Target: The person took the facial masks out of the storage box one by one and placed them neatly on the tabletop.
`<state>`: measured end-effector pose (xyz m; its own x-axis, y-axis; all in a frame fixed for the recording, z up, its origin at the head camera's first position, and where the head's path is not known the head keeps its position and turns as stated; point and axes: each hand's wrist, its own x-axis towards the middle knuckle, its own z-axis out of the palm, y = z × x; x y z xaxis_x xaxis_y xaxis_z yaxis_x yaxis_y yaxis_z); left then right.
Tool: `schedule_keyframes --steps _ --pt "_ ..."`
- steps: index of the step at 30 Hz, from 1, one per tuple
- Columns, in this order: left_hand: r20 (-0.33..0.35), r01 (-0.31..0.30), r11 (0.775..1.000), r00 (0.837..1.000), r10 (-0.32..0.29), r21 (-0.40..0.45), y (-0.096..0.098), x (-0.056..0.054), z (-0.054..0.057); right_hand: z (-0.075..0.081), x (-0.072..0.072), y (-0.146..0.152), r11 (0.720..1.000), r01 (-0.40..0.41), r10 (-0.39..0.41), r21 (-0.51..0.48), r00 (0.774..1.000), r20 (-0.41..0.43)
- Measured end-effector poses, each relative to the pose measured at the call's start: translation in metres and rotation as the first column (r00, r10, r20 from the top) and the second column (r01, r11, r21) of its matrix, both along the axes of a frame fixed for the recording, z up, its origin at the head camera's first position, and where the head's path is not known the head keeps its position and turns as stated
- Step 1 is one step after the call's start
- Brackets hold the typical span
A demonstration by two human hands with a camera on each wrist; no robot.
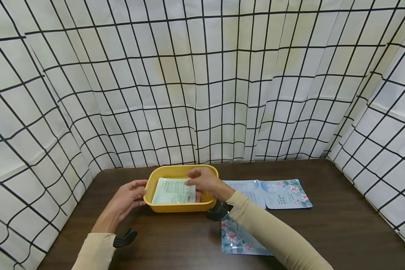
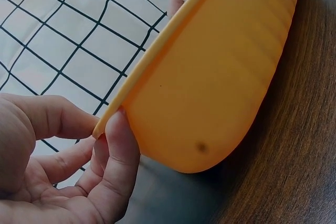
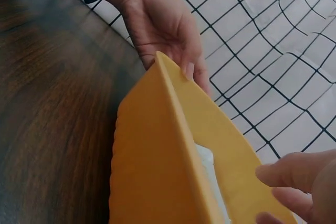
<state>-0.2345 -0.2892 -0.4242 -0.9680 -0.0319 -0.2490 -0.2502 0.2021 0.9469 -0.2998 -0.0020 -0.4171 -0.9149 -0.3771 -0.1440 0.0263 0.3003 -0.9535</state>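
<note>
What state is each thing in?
Tray: upright on table
Green packet: in tray, printed side up
Pink item: in tray, mostly hidden
Blue packets: flat on table, two partly hidden
Left hand: pinches tray rim
Right hand: over tray, holding nothing visible

White cloth (image 1: 214, 73) with black lines hangs behind the dark brown table (image 1: 344, 228) and on both sides of it. The lines make lots of squares and go wavy where the cloth folds. Some pale yellow patches show on it. On the table lie three blue packs: a back-left pack (image 1: 248, 188) with small writing, a right pack (image 1: 285, 194) with pink flowers just beside it, and a front pack (image 1: 237, 238) with pink flowers too
</note>
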Motion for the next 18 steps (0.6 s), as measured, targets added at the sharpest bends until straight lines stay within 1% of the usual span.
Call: schedule_keyframes --steps 6,9,12,15,18 --pt "-0.002 0.0 1.0 1.0 0.0 0.002 0.0002 0.0004 0.0005 -0.0015 0.0062 -0.0028 0.996 0.08 -0.081 -0.041 0.997 -0.021" --pt "-0.005 0.0 1.0 1.0 0.0 0.004 0.0007 0.0008 0.0003 -0.0022 0.0077 -0.0044 0.993 0.106 -0.107 -0.055 0.994 -0.017" --pt "-0.006 0.0 1.0 1.0 0.0 0.001 0.0007 0.0006 0.0 -0.0036 0.0082 -0.0062 0.993 0.115 -0.115 -0.027 0.993 0.008" --pt "-0.005 -0.004 1.0 1.0 0.004 -0.004 0.0002 0.0004 0.0008 -0.0049 0.0088 -0.0077 0.994 0.104 -0.105 0.012 0.994 0.044" --pt "-0.009 -0.005 1.0 1.0 0.005 -0.005 -0.0003 0.0004 0.0014 -0.0052 0.0091 -0.0088 0.996 0.087 -0.087 0.004 0.992 0.093"
